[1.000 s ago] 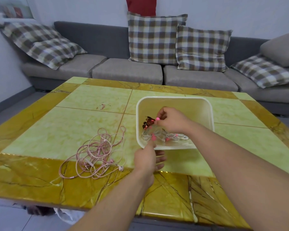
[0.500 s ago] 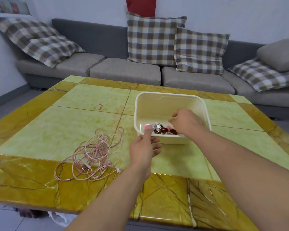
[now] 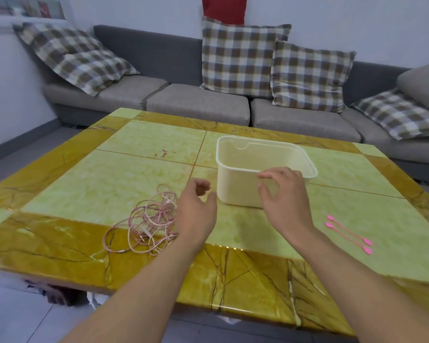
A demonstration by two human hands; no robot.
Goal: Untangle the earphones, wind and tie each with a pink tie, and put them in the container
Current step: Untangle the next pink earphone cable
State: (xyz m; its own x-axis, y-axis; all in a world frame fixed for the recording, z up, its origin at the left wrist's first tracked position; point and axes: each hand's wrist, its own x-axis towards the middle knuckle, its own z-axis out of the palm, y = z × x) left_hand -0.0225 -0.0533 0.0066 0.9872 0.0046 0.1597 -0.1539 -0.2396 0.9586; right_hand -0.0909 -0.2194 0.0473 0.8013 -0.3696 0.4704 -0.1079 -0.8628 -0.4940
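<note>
Earphones [image 3: 146, 219] lie in a loose pink tangle on the worktop [image 3: 109, 184], toward its near left, partly over the darker yellow border. I note the left hand [image 3: 196, 206] hovers just to the right of the tangle, fingers loosely curled and holding nothing; I cannot confirm whether it touches the cable. The container [image 3: 235, 186], a cream plastic tub, stands upright near the centre of the worktop, just beyond both hands. From this angle I see only its outer wall and far inner wall; the contents are hidden from me. The right hand [image 3: 285, 194] is in front of the container's near wall with fingers spread and relaxed, grasping nothing; contact with the wall cannot be determined. Two pink ties [image 3: 348, 233] lie side by side on the worktop to the right of the right forearm, well apart from the earphones and clear of the container. Beyond the worktop I record a grey sofa [image 3: 198, 105] carrying several checked cushions [image 3: 238, 55]. A red item [image 3: 224, 8] is visible above the sofa back.
</note>
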